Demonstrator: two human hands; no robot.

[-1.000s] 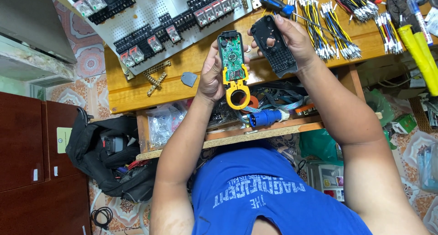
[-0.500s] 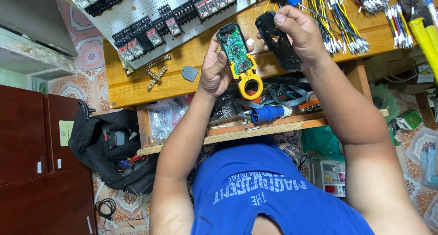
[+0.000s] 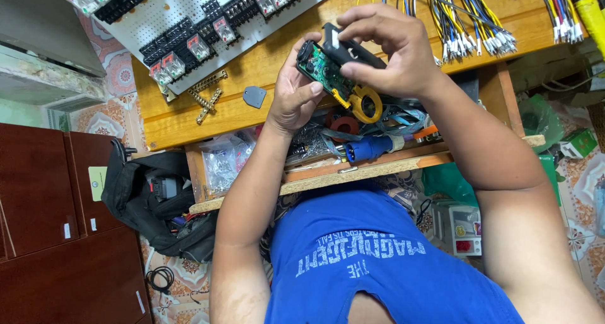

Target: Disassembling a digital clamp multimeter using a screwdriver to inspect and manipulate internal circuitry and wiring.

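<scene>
The left hand [image 3: 296, 97] grasps an opened clamp meter [image 3: 337, 81] — its green circuit board is bare, and the yellow ring jaw points to about 5 o'clock. The right hand [image 3: 391, 50] closes its fingers around a black cover [image 3: 350, 47], which it presses on the meter from the 1 o'clock side. Both are held in the air above the front edge of the wooden bench [image 3: 265, 113], near the middle of the view.

Under the bench top an open drawer [image 3: 372, 166] is full: one blue plug [image 3: 368, 149] at 6 o'clock from the meter, one red ring [image 3: 343, 124] just beside it, tangled straps and clear bags of small metal parts [image 3: 224, 166] at 8 o'clock. How many bags there are, I cannot tell.

At 9 o'clock, on the floor, one black bag [image 3: 157, 198] lies open with tools inside, too dark to count.

On the bench at 10 o'clock lies one white perforated panel [image 3: 189, 15] carrying rows of black sockets — some hold clear relays, at least six. Below it are two brass strips [image 3: 208, 97] and one grey plate [image 3: 254, 96]. At 1 o'clock bundles of coloured wires [image 3: 466, 22] lie spread out.
</scene>
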